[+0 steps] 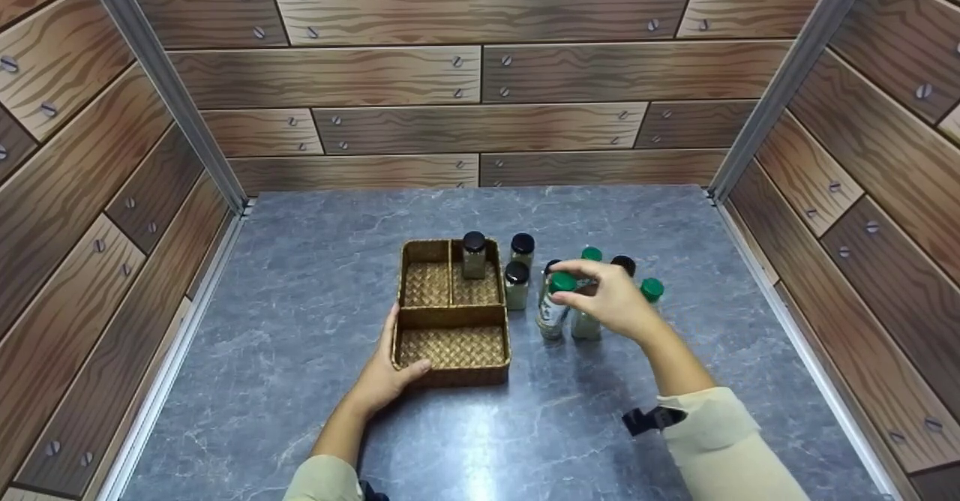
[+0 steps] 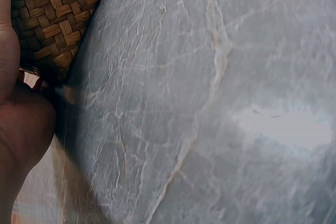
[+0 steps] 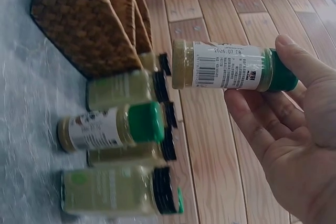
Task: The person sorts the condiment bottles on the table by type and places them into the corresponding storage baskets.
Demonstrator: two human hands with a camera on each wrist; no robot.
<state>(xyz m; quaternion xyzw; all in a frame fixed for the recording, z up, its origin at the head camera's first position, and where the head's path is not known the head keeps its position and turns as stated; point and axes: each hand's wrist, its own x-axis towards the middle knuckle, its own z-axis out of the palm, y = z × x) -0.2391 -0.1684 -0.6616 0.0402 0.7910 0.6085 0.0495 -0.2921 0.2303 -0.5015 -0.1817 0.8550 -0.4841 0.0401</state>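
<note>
Wood-patterned walls [image 1: 480, 10] with printed screw heads enclose a grey, marbled tabletop [image 1: 300, 283]. On it, slightly left of centre, sits a brown woven basket [image 1: 457, 376] with three compartments: two small ones at the far end and a wide one nearest the person. The left hand [image 1: 384, 377] grasps the basket's near left corner, thumb over the near edge and fingers along the left side. The right hand [image 1: 616, 302], to the basket's right, pinches a spice jar [image 3: 218, 65] by its cap between thumb and fingers, holding it roughly upright above the tabletop. Under and around this hand, a group of black- and green-capped jars [image 1: 517, 293] stands upright. One black-capped jar [image 1: 473, 259] stands in the basket's far right compartment. The held jar has a green cap [image 3: 284, 72] and a white label [image 3: 231, 65] with a barcode.
</note>
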